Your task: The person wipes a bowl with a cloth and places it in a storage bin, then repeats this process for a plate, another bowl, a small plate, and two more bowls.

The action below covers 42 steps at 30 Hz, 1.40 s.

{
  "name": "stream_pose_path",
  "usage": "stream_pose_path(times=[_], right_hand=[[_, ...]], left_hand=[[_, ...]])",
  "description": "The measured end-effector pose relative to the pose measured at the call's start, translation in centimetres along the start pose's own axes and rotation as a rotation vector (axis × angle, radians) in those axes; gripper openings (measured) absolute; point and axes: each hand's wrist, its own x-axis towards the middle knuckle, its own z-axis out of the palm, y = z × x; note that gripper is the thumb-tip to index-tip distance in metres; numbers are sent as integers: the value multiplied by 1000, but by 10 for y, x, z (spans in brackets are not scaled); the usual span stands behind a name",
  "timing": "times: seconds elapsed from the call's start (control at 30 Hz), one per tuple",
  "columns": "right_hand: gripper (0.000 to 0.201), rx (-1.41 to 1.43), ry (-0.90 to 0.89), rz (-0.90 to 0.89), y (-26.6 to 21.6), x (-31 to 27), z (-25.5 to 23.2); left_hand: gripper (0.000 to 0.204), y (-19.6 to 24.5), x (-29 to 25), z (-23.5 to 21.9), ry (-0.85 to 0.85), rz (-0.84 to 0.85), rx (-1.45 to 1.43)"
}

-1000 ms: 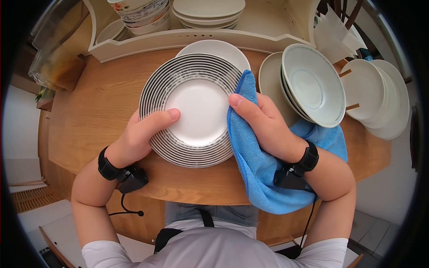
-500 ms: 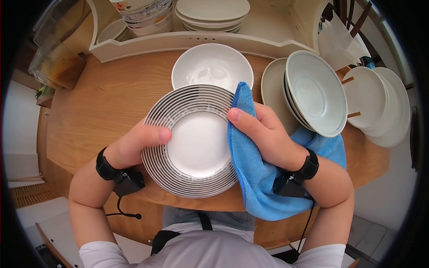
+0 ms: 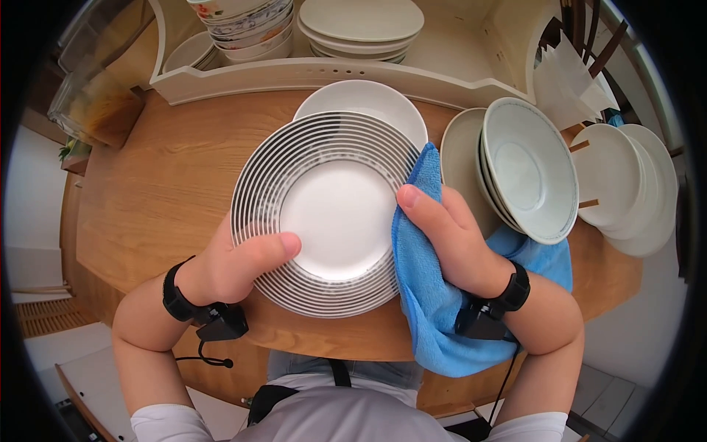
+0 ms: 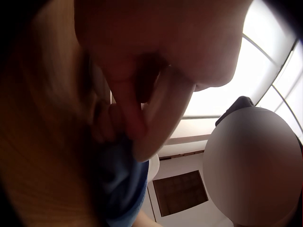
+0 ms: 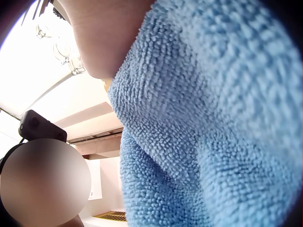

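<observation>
In the head view a plate with dark concentric rings point(image 3: 335, 221) is held up, its face toward the camera. The left hand point(image 3: 247, 261) grips its left edge, thumb on the face and fingers behind. At the right edge the right hand point(image 3: 456, 239) pinches a blue cloth point(image 3: 423, 295) round the rim, its thumb on the front; its other fingers are partly hidden by the cloth. The left wrist view shows the plate edge-on point(image 4: 165, 113), with fingers beneath it. Blue cloth point(image 5: 189, 118) fills much of the right wrist view.
Behind the held plate lies a white dish point(image 3: 368, 96). Tilted bowls point(image 3: 530, 173) rest on a plate point(image 3: 460, 155) at the right, beside racked plates point(image 3: 607, 177). Along the back, a cream shelf point(image 3: 243, 79) holds stacked bowls point(image 3: 254, 33) and plates point(image 3: 361, 18).
The ringed plate first came down toward the person, uncovering more of the white dish, then moved back up and slightly right, covering part of it again. Both hands kept their hold.
</observation>
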Motion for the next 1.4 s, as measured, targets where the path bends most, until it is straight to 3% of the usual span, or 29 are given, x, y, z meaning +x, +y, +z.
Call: stream_pose_path(times=[0.07, 0.13, 0.17, 0.33, 0.4, 0.43, 0.57, 0.63, 0.73, 0.8, 0.87, 0.97, 1.0, 1.07, 1.13, 1.2, 1.37, 1.4], right_hand=[[35, -14, -27, -17, 1, 0, 1], [35, -32, -52, -40, -1, -2, 3], [35, -53, -52, -34, -4, -3, 6], [35, -216, -168, -72, -3, -1, -3], [35, -167, -131, 7, -8, -3, -1], [35, -171, -131, 10, -8, -3, 0], [36, -96, -83, -35, -4, 0, 5], [36, -67, -59, -50, -3, -1, 6], [37, -159, -104, -54, -6, -1, 5], [38, -170, -63, -43, -2, 0, 4], [38, -162, -60, -43, -4, -1, 5], [38, -166, -70, -37, -4, -1, 4], [38, -175, -77, -36, -3, -2, 3], [37, -169, -85, -29, -8, -3, 6], [36, -162, -92, -22, -9, -3, 4], [33, -252, -176, -96, -4, -1, -1], [33, -231, -150, -116, -2, -1, 1], [33, -207, -121, -103, -2, -1, 2]], left_hand=[[61, -1, -3, -9, -21, -7, -7], [68, 2, -5, -16, -93, -180, -389], [70, 0, -5, -18, -87, -168, -450], [63, 6, 2, -14, -72, -284, -490], [61, 15, 6, -5, -88, -271, -236], [62, 16, 6, -5, -77, -301, -292], [56, 8, 4, -11, -35, -196, -290], [49, 0, 2, -17, -34, -94, -539], [49, 2, 7, -6, 90, 4, -511], [49, -3, 4, -12, 66, -3, -509], [55, -5, 1, -15, 22, -16, -265], [68, -10, 2, -19, -19, 102, -459], [68, -8, 1, -20, -17, 103, -460], [80, -2, 0, -24, -122, -107, -569], [81, -6, 3, -23, -166, -122, -525], [78, -5, 7, -15, -250, -148, -139], [62, 7, 13, -8, -256, -229, -1], [57, 9, 12, -6, -170, -202, -59]])
